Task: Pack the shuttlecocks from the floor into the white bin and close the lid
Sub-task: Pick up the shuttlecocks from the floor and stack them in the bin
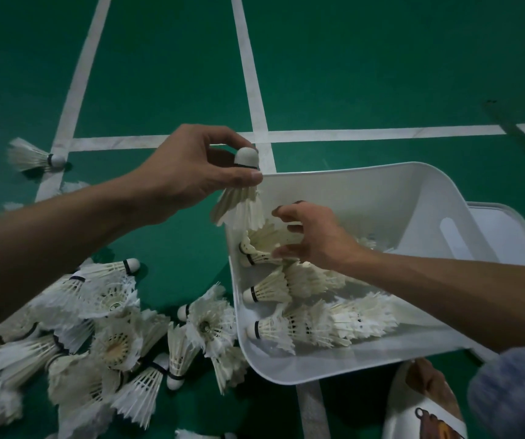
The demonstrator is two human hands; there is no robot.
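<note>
My left hand (188,166) pinches a white feather shuttlecock (242,198) just below its cork, cork up, over the far left corner of the white bin (343,191). Inside the bin lie several shuttlecocks (305,318), nested in rows with corks to the left. My right hand (311,236) reaches into the bin with fingers spread and loosely bent, touching the feathers of the upper row; it grips nothing that I can see. A heap of shuttlecocks (102,337) lies on the green floor left of the bin. One lone shuttlecock (33,156) rests far left on a court line.
The bin's white lid (514,236) lies flat on the floor behind the bin's right side. White court lines (349,134) cross the green floor. A slipper on a foot (422,403) and a grey-blue clothed knee (514,394) are at the bottom right.
</note>
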